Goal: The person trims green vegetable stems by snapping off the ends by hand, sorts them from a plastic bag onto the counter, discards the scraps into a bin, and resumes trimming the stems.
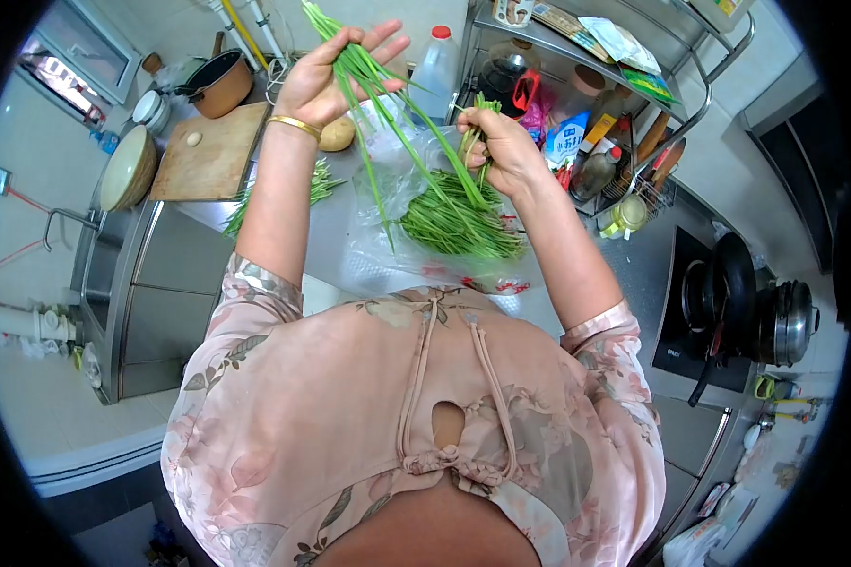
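Observation:
My left hand (323, 87), with a gold bangle at the wrist, holds several long green garlic chives (359, 62) under its thumb; the other fingers are spread. Their blades hang down to the right, toward the counter. A small bunch of chives (478, 142) is gripped in my closed right hand (506, 151), its ends showing above the fist. Below both hands, a pile of chives (459, 225) lies on a clear plastic bag (373, 213). More chives (323, 181) lie on the counter beside my left forearm, which partly covers them.
A round yellowish potato-like item (337, 134) and a white jug with a red cap (435, 71) stand behind the bag. At left are a cutting board (208, 156), pot (225, 85) and bowl (128, 168). A rack (624, 57) and cooktop (681, 312) are at right.

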A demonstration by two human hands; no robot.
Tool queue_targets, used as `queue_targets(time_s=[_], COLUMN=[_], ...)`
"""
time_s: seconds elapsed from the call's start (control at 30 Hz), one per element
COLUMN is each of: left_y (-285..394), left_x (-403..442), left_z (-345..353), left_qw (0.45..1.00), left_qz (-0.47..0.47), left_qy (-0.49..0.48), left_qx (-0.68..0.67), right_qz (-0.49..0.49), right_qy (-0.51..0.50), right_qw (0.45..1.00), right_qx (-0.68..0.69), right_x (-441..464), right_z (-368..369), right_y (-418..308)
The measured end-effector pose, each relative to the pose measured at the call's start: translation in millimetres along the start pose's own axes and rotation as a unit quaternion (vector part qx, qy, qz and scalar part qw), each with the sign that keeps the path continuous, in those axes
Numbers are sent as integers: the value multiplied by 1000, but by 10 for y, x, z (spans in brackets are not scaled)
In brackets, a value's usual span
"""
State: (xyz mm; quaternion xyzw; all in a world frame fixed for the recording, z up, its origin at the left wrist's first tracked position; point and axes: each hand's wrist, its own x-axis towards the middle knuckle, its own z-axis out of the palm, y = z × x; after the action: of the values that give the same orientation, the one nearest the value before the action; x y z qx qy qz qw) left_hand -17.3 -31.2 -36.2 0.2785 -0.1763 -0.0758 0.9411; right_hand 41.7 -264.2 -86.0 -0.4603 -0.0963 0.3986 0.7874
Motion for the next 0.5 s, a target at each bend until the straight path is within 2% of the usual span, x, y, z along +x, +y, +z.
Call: queue_targets(time_s=[0.1,0.23,0.33,0.37,0.43,0.5], left_y=[-67,-157,-114,-91,-53,-54], left_x=[24,71,85,91,96,80], left_z=[-48,-53,-82,-86,-84,-86], left_qw=[1000,999,998,998,998,996], left_qz=[3,-16,8,18,14,13], left_qy=[19,19,53,61,62,76], left_qx=[5,25,16,14,28,34], right_qz=[0,-67,-125,-158,-133,-111], right_qy=[32,90,136,131,78,1], right_qw=[999,993,982,979,977,929], right_qx=[27,30,43,0,-147,-353], right_x=[-7,7,-3,-83,-269,-510], right_z=[-4,-56,-241,-276,-229,-24], right_y=[13,-47,-170,-207,-301,-407])
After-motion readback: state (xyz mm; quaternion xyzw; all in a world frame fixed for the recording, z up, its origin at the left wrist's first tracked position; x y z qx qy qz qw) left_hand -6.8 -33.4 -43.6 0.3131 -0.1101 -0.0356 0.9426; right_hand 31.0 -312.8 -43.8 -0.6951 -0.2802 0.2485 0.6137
